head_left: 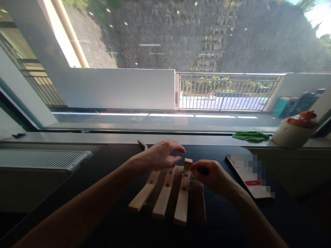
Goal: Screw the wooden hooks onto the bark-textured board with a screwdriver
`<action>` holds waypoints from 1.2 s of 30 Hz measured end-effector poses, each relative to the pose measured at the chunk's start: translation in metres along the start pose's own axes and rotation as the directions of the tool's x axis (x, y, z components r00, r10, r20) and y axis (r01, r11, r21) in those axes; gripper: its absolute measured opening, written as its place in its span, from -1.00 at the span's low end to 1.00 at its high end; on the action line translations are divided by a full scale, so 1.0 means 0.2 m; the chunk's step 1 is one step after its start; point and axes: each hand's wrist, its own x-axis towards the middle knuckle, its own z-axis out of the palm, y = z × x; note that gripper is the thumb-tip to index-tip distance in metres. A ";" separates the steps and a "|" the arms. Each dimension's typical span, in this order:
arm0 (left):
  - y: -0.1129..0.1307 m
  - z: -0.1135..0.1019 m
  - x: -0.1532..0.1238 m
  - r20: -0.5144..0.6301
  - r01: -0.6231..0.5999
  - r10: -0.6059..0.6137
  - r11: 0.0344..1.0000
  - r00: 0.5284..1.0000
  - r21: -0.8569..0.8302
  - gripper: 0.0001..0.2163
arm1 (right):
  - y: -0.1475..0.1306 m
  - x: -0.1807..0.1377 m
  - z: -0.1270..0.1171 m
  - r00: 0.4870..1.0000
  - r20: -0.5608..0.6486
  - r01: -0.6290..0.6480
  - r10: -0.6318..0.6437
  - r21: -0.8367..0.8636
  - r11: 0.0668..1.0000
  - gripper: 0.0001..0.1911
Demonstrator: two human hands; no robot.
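Three light wooden slats lie fanned out on a brown woven mat on a dark table. My left hand hovers over the far ends of the slats, fingers curled with thumb and fingertips close together; nothing shows between them. A further wooden piece sticks out behind that hand. My right hand is closed on a small dark tool whose tip meets the far end of the right slat.
A flat white device lies on the table to the right. On the window sill stand a white pot with an orange figure and a green cloth. A radiator grille sits at the left. A large window runs behind.
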 end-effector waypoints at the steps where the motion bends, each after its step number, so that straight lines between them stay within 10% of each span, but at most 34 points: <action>1: -0.03 -0.01 0.02 0.090 0.017 -0.011 0.998 0.996 -0.062 -0.67 | -0.02 0.00 0.02 1.000 0.001 0.030 -0.030 0.001 1.000 -0.79; 6: -0.14 0.00 0.06 0.309 0.063 0.008 0.974 0.951 -0.219 -0.65 | -0.08 0.02 0.11 0.991 -0.028 0.128 -0.132 -0.112 0.985 -0.73; 19: -0.18 -0.01 -0.06 0.143 0.129 -0.101 0.970 0.985 -0.208 -0.58 | -0.05 0.03 0.11 0.996 -0.008 0.082 -0.084 -0.157 0.984 -0.78; 36: -0.11 0.09 -0.02 -0.028 -0.103 0.099 0.967 0.995 -0.232 -0.76 | -0.07 0.03 0.12 0.989 -0.005 0.142 -0.146 -0.222 0.965 -0.75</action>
